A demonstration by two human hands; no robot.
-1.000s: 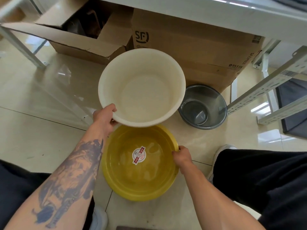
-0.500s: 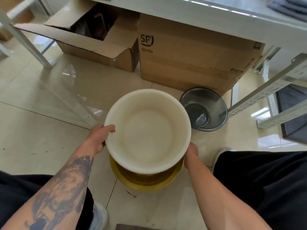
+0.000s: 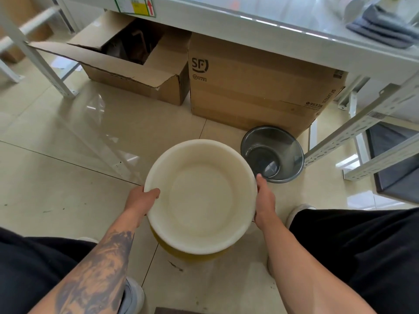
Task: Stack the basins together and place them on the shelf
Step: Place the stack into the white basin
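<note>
Right now I see both hands on the white basin (image 3: 200, 197), which sits nested inside the yellow basin (image 3: 181, 254); only a sliver of yellow shows beneath the white rim, from about 7 to 5 o'clock of the stack. My left hand (image 3: 140, 199) grips the white rim at 9 o'clock, thumb hooked over the lip and the other fingers hidden underneath. My right hand (image 3: 264, 200) clasps the rim at 3 o'clock, thumb lying along the edge, the remaining fingers curled below and out of sight. I cannot tell whether the stack rests on the tiled floor (image 3: 56, 177) or is lifted off it.

At 2 o'clock of the stack, just beside the right thumb but apart from it, a grey metal basin (image 3: 272, 154) stands upright on the floor, alone. Behind it, toward 12 o'clock, a closed cardboard box (image 3: 254, 87) with a printed logo stands against an open cardboard box (image 3: 136, 71) at 11 o'clock, whose flaps are spread and whose contents are too dark to make out. Above both runs the white shelf (image 3: 272, 30), with folded grey cloth (image 3: 383, 30) lying on it at 1 o'clock. A perforated shelf upright (image 3: 362, 123) slants across at 3 o'clock. My dark trouser legs and a pale shoe (image 3: 133, 295) frame the bottom.
</note>
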